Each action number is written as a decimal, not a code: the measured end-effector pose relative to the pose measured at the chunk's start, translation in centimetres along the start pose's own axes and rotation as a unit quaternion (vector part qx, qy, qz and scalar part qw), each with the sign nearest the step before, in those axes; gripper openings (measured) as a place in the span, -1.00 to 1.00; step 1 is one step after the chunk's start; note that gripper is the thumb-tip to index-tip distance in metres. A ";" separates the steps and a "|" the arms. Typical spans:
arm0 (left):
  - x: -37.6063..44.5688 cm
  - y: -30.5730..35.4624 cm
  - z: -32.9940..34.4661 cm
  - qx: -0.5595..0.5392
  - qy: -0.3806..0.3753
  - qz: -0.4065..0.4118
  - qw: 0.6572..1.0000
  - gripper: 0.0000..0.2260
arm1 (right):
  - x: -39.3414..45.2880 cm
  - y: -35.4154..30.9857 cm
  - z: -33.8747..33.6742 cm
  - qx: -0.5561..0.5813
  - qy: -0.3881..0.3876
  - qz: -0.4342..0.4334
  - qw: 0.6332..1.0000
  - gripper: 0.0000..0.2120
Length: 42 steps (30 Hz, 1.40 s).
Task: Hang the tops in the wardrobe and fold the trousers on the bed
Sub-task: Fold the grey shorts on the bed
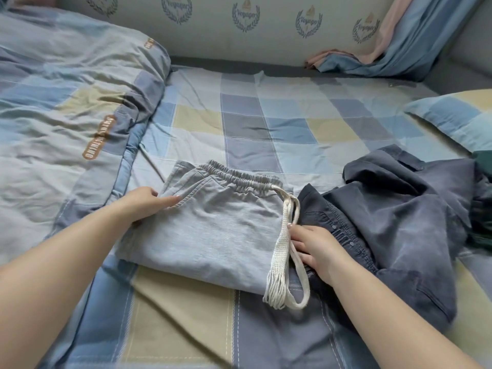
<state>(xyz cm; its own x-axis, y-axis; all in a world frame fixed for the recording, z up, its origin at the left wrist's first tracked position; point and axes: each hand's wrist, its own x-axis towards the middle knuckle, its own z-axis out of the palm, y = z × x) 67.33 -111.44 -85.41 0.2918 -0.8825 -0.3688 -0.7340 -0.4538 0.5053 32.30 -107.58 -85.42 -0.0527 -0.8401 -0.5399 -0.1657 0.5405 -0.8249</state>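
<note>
Light grey trousers (213, 230) lie folded into a compact rectangle on the checked bed sheet (266, 121), elastic waistband at the far side. Their cream drawstring (285, 251) trails down the right edge. My left hand (149, 203) rests flat on the left edge of the fold by the pocket. My right hand (314, 249) presses flat at the right edge beside the drawstring, fingers apart. A dark blue-grey buttoned shirt (399, 222) lies crumpled just right of the trousers, partly under my right wrist.
A rumpled checked duvet (66, 102) fills the left side. A pillow (458, 115) sits at the right, with a dark green garment (483, 203) below it at the frame edge. A padded headboard (239, 27) and a blue-pink curtain (399, 43) stand at the back.
</note>
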 end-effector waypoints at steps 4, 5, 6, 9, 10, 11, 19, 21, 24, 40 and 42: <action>-0.2 -0.2 -0.3 -0.186 -0.146 -0.030 0.971 -0.48 | 0.1 -1.7 1.6 -0.055 -0.034 0.051 0.997 -0.35; -0.4 -0.1 -0.1 -0.213 -0.173 -0.026 0.961 -0.52 | 0.2 -2.0 2.3 -0.058 -0.042 0.052 0.996 -0.34; -0.8 0.1 0.1 -0.242 -0.191 -0.020 0.951 -0.56 | 0.3 -2.2 2.9 -0.049 -0.046 0.045 0.997 -0.39; -1.3 0.1 1.0 -0.286 -0.162 0.018 0.944 -0.71 | 0.4 -2.3 4.0 0.035 -0.040 0.020 0.998 -0.65; -1.8 0.2 1.0 -0.287 -0.146 0.031 0.946 -0.76 | 0.2 -2.3 4.1 0.048 -0.041 0.014 0.998 -0.69; -2.2 0.1 1.0 -0.286 -0.134 0.046 0.948 -0.78 | -0.2 -2.1 3.9 0.055 -0.049 0.008 0.997 -0.71; -10.7 2.1 -1.1 -0.304 -0.114 0.142 0.935 -0.70 | -6.8 -1.2 -1.2 0.096 -0.101 -0.063 0.988 -0.71; -13.8 3.1 -0.9 -0.308 -0.139 0.143 0.930 -0.68 | -9.8 -0.2 -3.0 0.103 -0.088 -0.067 0.989 -0.72; -19.1 5.3 -1.2 -0.294 -0.176 0.130 0.930 -0.69 | -15.2 0.4 -5.9 0.114 -0.058 -0.051 0.991 -0.72; -43.8 29.9 -10.5 -0.099 -0.529 0.236 0.809 -0.67 | -55.4 -4.6 -20.4 0.327 0.257 0.057 0.908 -0.79; -47.0 32.9 -11.0 -0.063 -0.561 0.269 0.780 -0.68 | -60.5 -5.0 -20.4 0.356 0.298 0.053 0.884 -0.78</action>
<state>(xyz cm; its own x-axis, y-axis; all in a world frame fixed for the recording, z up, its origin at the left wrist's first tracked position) 36.17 -86.21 -42.87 -0.8101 -0.3183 -0.4923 -0.4782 -0.1270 0.8690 16.26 -60.37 -45.21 -0.5748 -0.5443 -0.6110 0.5219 0.3313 -0.7861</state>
